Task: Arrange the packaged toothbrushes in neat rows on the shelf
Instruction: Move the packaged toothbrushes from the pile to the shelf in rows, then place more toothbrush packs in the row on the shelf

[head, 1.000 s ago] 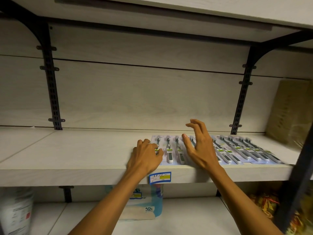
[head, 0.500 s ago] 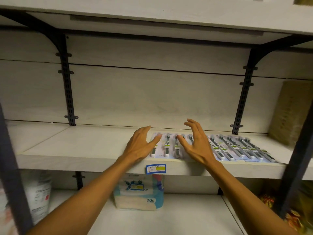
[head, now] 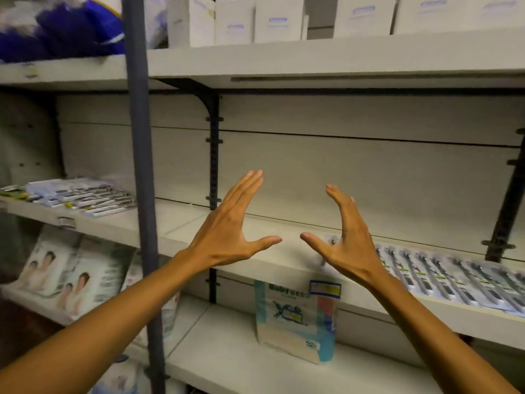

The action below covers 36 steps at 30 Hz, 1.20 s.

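While your left hand [head: 227, 237] and right hand [head: 345, 245] hover empty, fingers spread, the blister-packed grey toothbrushes [head: 443, 275] lie rowed on the pale wooden shelf [head: 187, 223]; likely next, fetch the loose packs [head: 85, 196] at left.

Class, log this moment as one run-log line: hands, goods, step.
left hand: open, raised, empty | right hand: open, raised, empty | clear-packaged toothbrushes: in a row on pale wooden shelf | step: row laid, hands off

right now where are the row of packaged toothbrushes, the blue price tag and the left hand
row of packaged toothbrushes [head: 443, 275]: head view, middle pack
blue price tag [head: 324, 288]: head view, yellow centre
left hand [head: 227, 237]: head view, back of hand
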### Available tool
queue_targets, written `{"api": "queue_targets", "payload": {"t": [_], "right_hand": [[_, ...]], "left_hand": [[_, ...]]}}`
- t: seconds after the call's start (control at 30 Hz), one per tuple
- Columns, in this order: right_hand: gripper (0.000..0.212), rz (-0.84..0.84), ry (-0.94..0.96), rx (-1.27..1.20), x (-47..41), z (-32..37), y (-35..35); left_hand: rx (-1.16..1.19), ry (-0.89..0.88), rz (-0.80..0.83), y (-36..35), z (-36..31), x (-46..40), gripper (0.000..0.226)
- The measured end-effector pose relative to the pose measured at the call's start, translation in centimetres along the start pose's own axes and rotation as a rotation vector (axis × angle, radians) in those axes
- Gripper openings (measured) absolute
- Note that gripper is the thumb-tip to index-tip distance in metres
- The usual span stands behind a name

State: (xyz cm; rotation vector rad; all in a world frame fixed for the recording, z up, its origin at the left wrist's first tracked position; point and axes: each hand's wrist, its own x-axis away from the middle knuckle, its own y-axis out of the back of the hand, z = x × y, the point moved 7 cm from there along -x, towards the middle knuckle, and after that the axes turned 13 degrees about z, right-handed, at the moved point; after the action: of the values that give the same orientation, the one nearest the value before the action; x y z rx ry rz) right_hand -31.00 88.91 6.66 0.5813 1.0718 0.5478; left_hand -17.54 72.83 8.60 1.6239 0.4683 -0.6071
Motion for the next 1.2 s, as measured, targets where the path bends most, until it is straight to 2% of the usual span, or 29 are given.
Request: {"api": "queue_targets", "payload": {"t": [0.27, 0.6, 0.87, 1.2], "right_hand": [[0.103, 0.197, 0.196, -0.164, -5.2, 10.3, -9.3], [0.101, 0.285, 0.341, -0.336, -12.3, 24.6, -22.7], [0.098, 0.234, 0.281, -0.361, -18.9, 31.9, -31.4], [0.095, 0.17, 0.171, -0.367, -25.6, 32.7, -38.9]], "left_hand": [[-0.072, 0.196, -0.081, 8.3, 8.1, 9.3, 0.11], [-0.182, 0.391, -0.076, 18.3, 22.2, 22.8, 0.112], [-0.166, 0.494, -0.061, 24.1, 34.2, 30.2, 0.111], [-0.064, 0.565, -0.042, 24.9, 44.6, 32.5, 0.111]]}}
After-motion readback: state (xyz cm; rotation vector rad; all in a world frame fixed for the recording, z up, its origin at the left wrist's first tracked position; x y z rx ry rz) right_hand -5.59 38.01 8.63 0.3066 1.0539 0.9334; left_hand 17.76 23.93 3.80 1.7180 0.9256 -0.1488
